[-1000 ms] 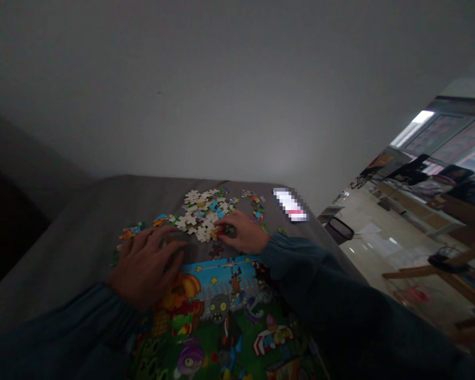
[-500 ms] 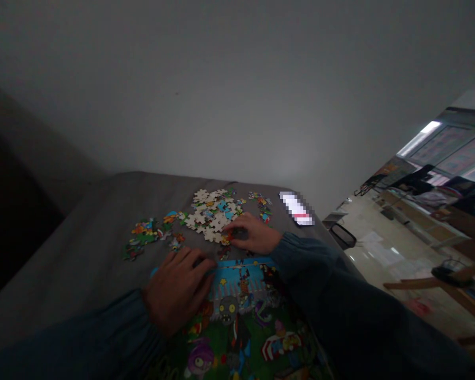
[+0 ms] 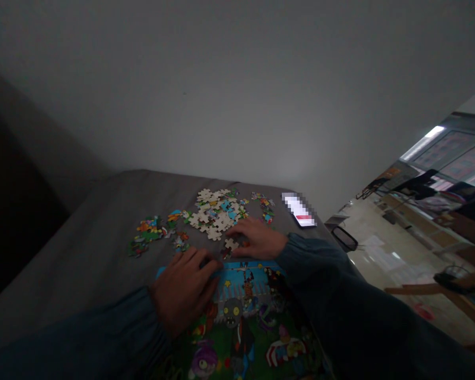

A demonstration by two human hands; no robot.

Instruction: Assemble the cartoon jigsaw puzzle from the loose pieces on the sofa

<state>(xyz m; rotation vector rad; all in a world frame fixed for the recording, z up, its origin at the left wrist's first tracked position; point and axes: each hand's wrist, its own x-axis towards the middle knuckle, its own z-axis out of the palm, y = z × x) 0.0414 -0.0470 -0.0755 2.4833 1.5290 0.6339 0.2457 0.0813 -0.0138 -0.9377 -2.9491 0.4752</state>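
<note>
A partly built cartoon jigsaw [image 3: 245, 316] lies on a grey table [image 3: 87, 248] in front of me. My left hand [image 3: 184, 287] rests flat on the puzzle's upper left corner, fingers stretched toward its top edge. My right hand [image 3: 257, 237] lies just beyond the top edge, fingers spread flat beside a pale face-down piece [image 3: 231, 244]. A heap of loose pieces [image 3: 216, 214], many face down, sits behind my right hand. A smaller group of colourful pieces [image 3: 150, 235] lies to the left.
A phone [image 3: 300, 210] lies near the table's far right corner, with a few loose pieces [image 3: 266, 207] beside it. A plain wall stands behind the table. To the right the floor drops away to a room with desks and wooden furniture [image 3: 439, 264].
My left hand slid right from the bare table onto the puzzle's upper left corner. My right hand drew back from the heap, and a pale piece now lies beside its fingers.
</note>
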